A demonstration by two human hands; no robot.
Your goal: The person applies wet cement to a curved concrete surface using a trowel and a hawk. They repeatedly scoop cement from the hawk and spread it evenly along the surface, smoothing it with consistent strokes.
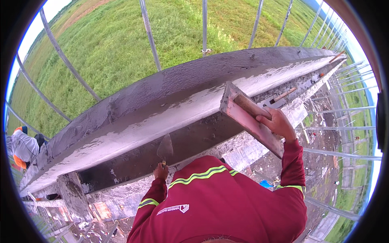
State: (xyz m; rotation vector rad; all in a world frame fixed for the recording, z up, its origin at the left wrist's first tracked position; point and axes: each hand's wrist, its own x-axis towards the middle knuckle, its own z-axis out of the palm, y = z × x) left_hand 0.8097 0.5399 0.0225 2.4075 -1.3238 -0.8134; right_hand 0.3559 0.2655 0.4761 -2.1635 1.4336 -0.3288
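Observation:
My left hand (161, 171) is closed round the handle of a pointed trowel (165, 149). Its grey blade points away from me, over a dark, wet-looking strip of mortar (202, 135) on the ledge in front of me. Raised on the right, my right hand (280, 123) grips the wooden handle of a long plastering float (259, 131). The float is tilted, its far end over the ledge, its board smeared with grey. Beyond the strip runs a long concrete wall (162, 117), pale on its near face, with grey mortar on its top (174, 81).
A tool with a wooden handle (285, 94) lies farther along the ledge at right. Metal poles (150, 34) stand beyond the wall, and more scaffold tubes (344, 153) cross at right. Another person (24, 148) is at the far left. Debris-strewn ground (314, 170) lies below.

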